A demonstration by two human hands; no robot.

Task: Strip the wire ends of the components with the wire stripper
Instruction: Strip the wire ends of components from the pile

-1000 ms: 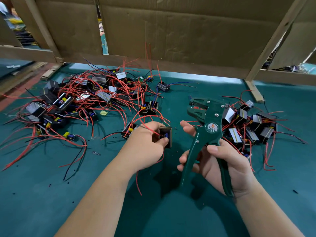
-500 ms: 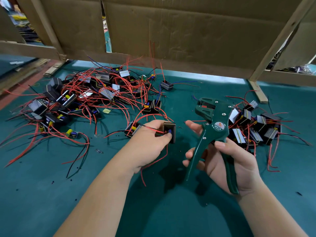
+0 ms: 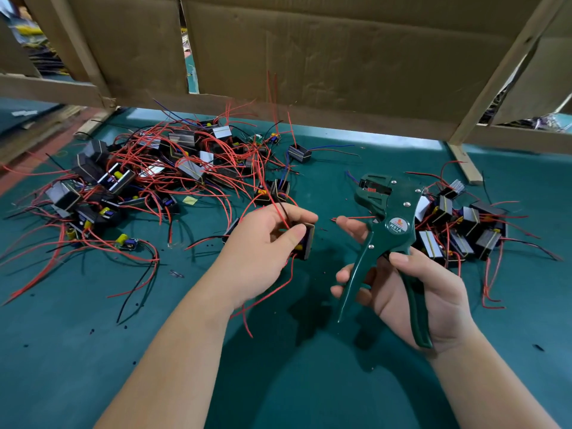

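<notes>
Centre frame, your left hand [image 3: 263, 252] grips a small black component [image 3: 307, 243], with red wires trailing above and below it. Just to the right, your right hand [image 3: 411, 286] curls round the green wire stripper [image 3: 393, 224], handles spread, head pointing up-left. The hands are near but apart. A tangle of components [image 3: 148, 181] sprawls upper left on the green worktop [image 3: 278, 382], with a smaller heap [image 3: 458, 227] at right.

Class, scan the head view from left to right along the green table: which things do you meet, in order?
Large tangled pile of components → left hand → component it holds → wire stripper, gripped by the right hand → smaller pile of components.
</notes>
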